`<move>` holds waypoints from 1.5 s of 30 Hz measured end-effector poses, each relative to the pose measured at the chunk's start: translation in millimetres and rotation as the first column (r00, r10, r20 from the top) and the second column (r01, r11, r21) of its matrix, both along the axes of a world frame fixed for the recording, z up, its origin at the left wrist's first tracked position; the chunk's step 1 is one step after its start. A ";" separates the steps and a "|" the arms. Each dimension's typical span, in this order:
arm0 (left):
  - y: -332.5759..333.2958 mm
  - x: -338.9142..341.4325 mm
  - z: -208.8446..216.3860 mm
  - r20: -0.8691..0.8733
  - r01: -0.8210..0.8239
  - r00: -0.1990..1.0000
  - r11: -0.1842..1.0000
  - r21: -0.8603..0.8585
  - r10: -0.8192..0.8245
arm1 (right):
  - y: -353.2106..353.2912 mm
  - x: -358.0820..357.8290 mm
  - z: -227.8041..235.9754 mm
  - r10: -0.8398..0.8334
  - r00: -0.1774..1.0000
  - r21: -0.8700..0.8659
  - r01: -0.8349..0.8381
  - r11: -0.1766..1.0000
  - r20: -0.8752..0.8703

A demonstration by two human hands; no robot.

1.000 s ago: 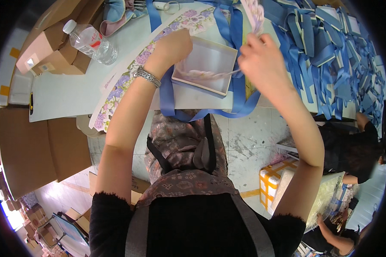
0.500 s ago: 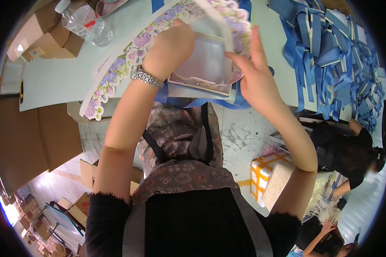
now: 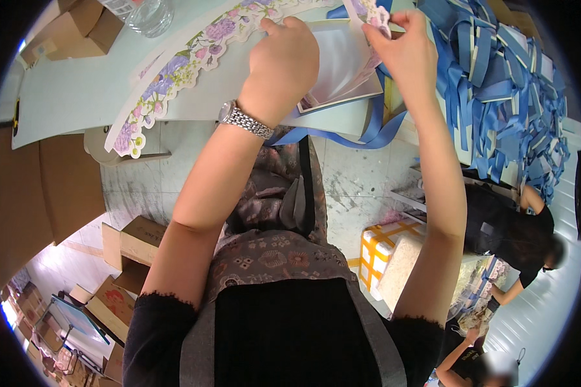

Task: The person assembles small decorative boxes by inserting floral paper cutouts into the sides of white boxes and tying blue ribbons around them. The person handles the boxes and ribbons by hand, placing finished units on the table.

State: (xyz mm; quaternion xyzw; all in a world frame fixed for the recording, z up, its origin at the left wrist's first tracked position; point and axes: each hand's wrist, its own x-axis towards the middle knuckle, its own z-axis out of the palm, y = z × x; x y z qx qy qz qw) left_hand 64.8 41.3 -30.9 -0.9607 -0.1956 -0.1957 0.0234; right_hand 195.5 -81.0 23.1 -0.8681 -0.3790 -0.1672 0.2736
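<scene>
A shallow pale box [image 3: 352,98] lies at the near edge of the table, turned at an angle, with a flower-printed paper strip along its inside. My right hand [image 3: 412,57] pinches a scalloped floral paper strip [image 3: 376,19] between thumb and fingers at the box's far right corner. Over the box's left side, my left hand [image 3: 285,68] is curled closed; what its fingers grip, if anything, is hidden. Another stretch of floral paper border [image 3: 168,76] curves across the table to the left of it. Blue ribbon [image 3: 377,132] trails from under the box.
Blue ribbons and ribboned pieces [image 3: 497,84] are heaped on the right. At the far left are a clear plastic bottle [image 3: 150,18] and a brown cardboard box [image 3: 77,29]. A white box with orange tape [image 3: 376,255] stands below right, near two other people.
The box now sits at a slant, further right. My right hand has gone from spread fingers beside the strip to pinching it, higher up. My left hand has moved right.
</scene>
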 end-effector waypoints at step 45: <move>-5.0 -2.3 11.8 -0.062 0.003 0.998 0.976 -0.219 -0.017 | 12.9 25.9 60.5 0.000 0.828 -0.740 -0.501 0.449 -0.560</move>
